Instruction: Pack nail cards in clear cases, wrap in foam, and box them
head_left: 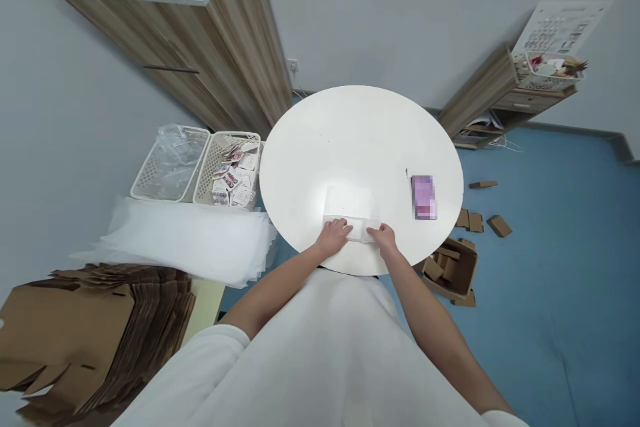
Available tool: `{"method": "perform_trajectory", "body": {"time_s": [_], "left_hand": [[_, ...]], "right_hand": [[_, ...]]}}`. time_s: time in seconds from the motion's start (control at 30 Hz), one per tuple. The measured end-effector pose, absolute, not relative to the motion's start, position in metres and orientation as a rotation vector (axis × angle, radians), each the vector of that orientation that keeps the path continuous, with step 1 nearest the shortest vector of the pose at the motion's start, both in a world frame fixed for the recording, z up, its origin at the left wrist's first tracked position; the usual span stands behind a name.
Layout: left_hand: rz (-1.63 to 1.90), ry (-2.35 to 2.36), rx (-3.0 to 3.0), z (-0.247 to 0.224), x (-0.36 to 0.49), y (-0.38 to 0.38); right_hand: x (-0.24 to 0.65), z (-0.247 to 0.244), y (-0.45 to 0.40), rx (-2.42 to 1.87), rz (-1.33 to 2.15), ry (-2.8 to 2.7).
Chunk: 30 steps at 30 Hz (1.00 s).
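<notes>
Two hands of mine touch one white wrapper (357, 229), a flat strip near the close edge of the round white table (360, 140). My left hand (334, 237) rests on its left part, fingers loosely spread and pressing rather than gripping. My right hand (383, 239) pinches its right end, fingertips together on it. Just beyond my left hand lies a pale patch (349, 200); I can't tell whether it joins the wrapper. Right of my right hand, apart from it, sits a purple packet (425, 197), its surface pixelated. Past the table's edge, below my right hand's side, an open brown carton (468, 272) holds small boxes. Well left of my left hand lie white sheets (190, 233), with printed cards (242, 173) in a basket beyond them.
</notes>
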State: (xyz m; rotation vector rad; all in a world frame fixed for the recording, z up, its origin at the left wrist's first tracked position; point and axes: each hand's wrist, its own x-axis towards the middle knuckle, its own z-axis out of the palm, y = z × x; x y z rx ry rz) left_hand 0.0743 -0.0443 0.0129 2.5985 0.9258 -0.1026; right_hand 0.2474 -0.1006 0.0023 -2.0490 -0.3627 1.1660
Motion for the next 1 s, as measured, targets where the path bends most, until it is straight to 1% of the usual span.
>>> {"method": "perform_trajectory", "body": {"time_s": [0.17,0.33,0.47,0.6,0.7,0.8,0.9,1.0], "left_hand": [[-0.053,0.874,2.568,0.011,0.072,-0.041],[0.054,0.919,2.476,0.010,0.068,-0.044],[0.182,0.862,2.497,0.015,0.061,-0.054],[0.069,0.729,2.577,0.018,0.058,-0.060],[0.039,0.752,2.543,0.017,0.053,-0.061],[0.087,1.006,2.347,0.014,0.044,-0.065],[0.112,1.497,1.854,0.010,0.033,-0.068],[0.170,1.675,1.404,0.007,0.025,-0.065]], "right_hand": [[0.234,0.013,-0.098,-1.961,1.232,-0.479],[0.215,0.012,-0.095,-1.906,1.315,-0.669],[0.210,0.009,-0.097,-1.992,1.221,-0.821],[0.211,0.008,-0.102,-2.076,1.137,-0.963],[0.212,0.006,-0.108,-2.180,0.916,-1.230],[0.210,0.005,-0.115,-2.196,0.797,-1.404],[0.203,0.004,-0.118,-2.184,0.824,-1.447],[0.191,0.002,-0.116,-2.159,0.866,-1.476]]}}
